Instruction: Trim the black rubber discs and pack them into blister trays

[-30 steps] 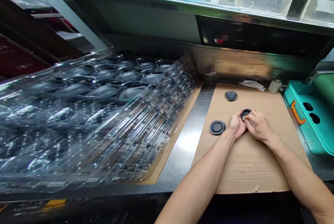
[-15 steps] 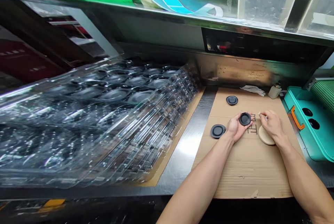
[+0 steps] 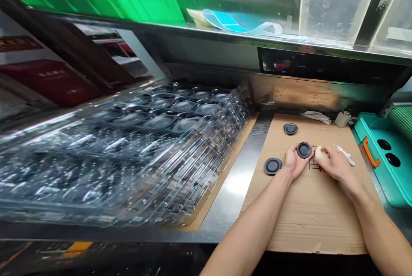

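Note:
My left hand (image 3: 293, 162) holds a round black part (image 3: 304, 150) with its face up, over the cardboard sheet (image 3: 309, 224). Just to the right, my right hand (image 3: 336, 163) grips a cream-coloured round pad (image 3: 320, 156), its edge close to the black part. One more black part (image 3: 273, 166) lies on the cardboard left of my left hand, and another (image 3: 290, 128) lies farther back. A white glove (image 3: 346, 155) shows behind my right hand.
Stacked clear trays of black parts (image 3: 161, 138) fill the left side. At the back right are another white glove (image 3: 316, 116) and a small bottle (image 3: 343, 118). A teal box (image 3: 386, 186) with an orange handle stands at the right, and a metal shelf (image 3: 225, 35) crosses above.
The cream pad, which lay on the cardboard under my right hand, is now raised in its fingers near the black part. A white glove now shows behind my right hand. The view has shifted slightly.

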